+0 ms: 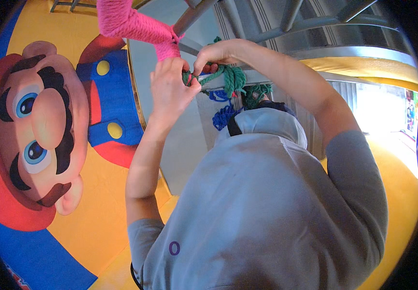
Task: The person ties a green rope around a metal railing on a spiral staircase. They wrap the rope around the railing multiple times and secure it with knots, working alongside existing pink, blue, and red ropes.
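My left hand (171,88) is closed around a joint of a metal frame, just below thick pink cord wrapping (140,27). Its thumb and fingers pinch green cord (212,77) against the bar. My right hand (221,54) reaches over from the right, its bent fingers on the same green cord close to the left thumb. A looped bundle of green cord (235,80) hangs just right of the fingers. The pink wrapping covers two bar sections in tight turns. Part of the wrapped spot is hidden behind my fingers.
Bare grey metal bars (292,14) cross overhead. Blue cord (224,116) and a tangle of green cord (257,93) lie lower, beyond my shirt (263,203). A yellow wall (96,199) with a large cartoon figure (49,119) stands at the left. Bright light enters at the right.
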